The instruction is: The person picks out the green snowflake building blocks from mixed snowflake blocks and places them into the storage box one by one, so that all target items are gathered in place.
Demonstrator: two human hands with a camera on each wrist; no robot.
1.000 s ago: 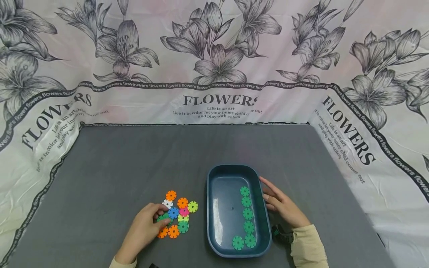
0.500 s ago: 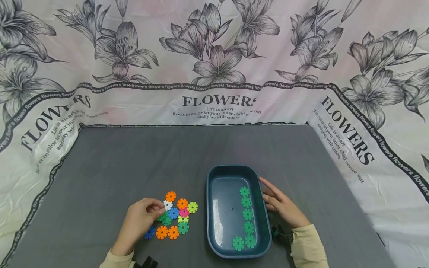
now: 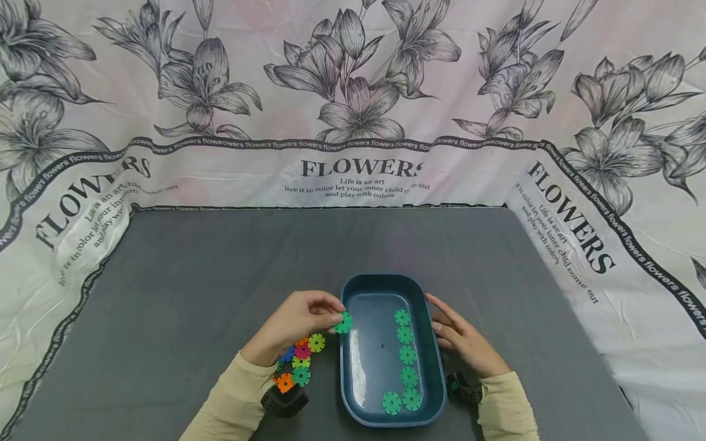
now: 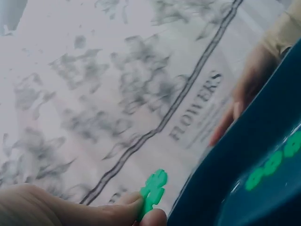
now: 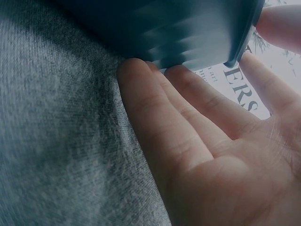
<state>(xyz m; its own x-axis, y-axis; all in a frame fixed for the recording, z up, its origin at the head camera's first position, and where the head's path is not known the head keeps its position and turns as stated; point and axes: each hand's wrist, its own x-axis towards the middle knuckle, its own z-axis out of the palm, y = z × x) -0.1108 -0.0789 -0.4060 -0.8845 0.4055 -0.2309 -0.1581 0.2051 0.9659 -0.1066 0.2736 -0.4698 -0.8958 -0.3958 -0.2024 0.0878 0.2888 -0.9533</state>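
My left hand (image 3: 295, 324) pinches a green notched plastic disc (image 3: 344, 323) between thumb and fingers, above the left rim of a dark blue tray (image 3: 364, 373). In the left wrist view the held disc (image 4: 154, 188) shows tilted at the fingertips. Several green discs (image 3: 407, 354) lie inside the tray, mostly in a line along its right side. My right hand (image 3: 471, 346) rests against the tray's right outer wall, its fingers fairly straight. In the right wrist view those fingers (image 5: 150, 108) touch the tray's side (image 5: 188, 28).
Left of the tray lie loose discs, among them an orange disc (image 3: 284, 383), a pink disc (image 3: 301, 350), a yellow-green disc (image 3: 317, 343) and a green disc (image 3: 301, 375). My left forearm hides part of this group. A flower-print cloth (image 3: 358, 165) stands behind the grey table (image 3: 231, 263).
My left hand has picked a green disc from the loose group and carried it up and right to the tray's left rim. My right hand has stayed at the tray's side.
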